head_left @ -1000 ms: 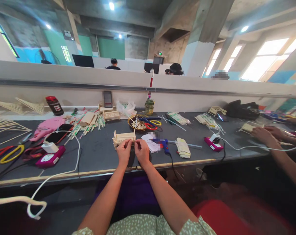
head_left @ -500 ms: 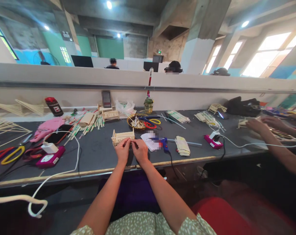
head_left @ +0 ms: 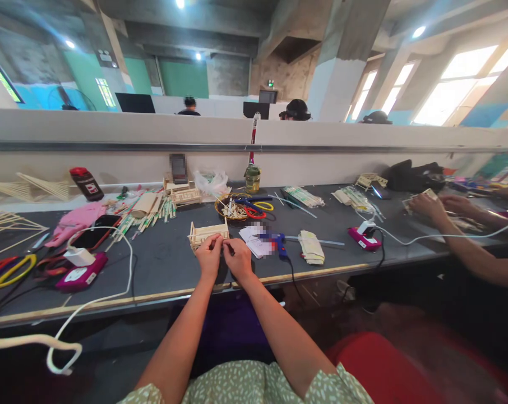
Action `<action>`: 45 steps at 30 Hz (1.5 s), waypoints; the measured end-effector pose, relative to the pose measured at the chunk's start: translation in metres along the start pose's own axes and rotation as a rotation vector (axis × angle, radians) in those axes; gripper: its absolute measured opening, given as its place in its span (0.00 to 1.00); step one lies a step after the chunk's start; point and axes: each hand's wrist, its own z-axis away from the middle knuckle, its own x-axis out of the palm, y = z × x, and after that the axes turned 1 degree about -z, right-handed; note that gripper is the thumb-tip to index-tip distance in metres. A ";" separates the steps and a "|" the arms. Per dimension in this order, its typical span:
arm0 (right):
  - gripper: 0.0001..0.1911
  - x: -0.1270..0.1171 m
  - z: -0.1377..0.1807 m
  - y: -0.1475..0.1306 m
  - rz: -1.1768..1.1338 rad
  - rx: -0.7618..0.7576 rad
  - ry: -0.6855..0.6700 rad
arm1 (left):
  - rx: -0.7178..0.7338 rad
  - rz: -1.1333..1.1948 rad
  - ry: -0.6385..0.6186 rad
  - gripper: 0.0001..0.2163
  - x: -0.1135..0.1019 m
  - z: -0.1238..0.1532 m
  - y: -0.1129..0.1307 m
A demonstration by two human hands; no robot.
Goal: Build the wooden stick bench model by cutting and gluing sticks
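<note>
My left hand [head_left: 208, 259] and my right hand [head_left: 238, 259] are close together over the near part of the dark table, fingertips pinched. Whatever lies between the fingers is too small or hidden to name. Just behind my left hand stands a small frame model [head_left: 197, 234] of pale wooden sticks, with upright posts at its corners; my fingers cover its near right part. Beyond the hands sits a wicker basket [head_left: 217, 212] of short stick pieces. To the right of my right hand lie white papers [head_left: 256, 245] and a blue glue gun [head_left: 281, 247].
A folded pale cloth [head_left: 312, 247] lies right of the glue gun. Purple power sockets [head_left: 82, 274] with white cables stand at left and right. Scissors [head_left: 262, 206] lean on the basket. Bundled sticks [head_left: 153, 210] lie back left. A co-worker's hands [head_left: 428, 206] hold another stick model at right.
My hands stay pinched together with hardly any movement. The view has shifted slightly. At right, the co-worker's hand and stick model have moved and tilted up a little.
</note>
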 end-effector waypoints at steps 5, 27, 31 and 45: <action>0.10 -0.001 0.000 -0.002 -0.034 0.006 0.014 | 0.025 -0.014 -0.005 0.11 0.001 -0.001 0.001; 0.27 -0.015 -0.059 -0.002 -0.125 0.003 -0.163 | 0.034 -0.067 -0.014 0.12 0.004 -0.001 -0.007; 0.28 -0.016 -0.059 0.000 -0.133 0.000 -0.178 | 0.040 -0.082 -0.009 0.12 0.003 -0.001 -0.006; 0.28 -0.017 -0.057 -0.005 -0.111 -0.029 -0.186 | 0.049 -0.163 -0.015 0.13 0.001 0.001 -0.004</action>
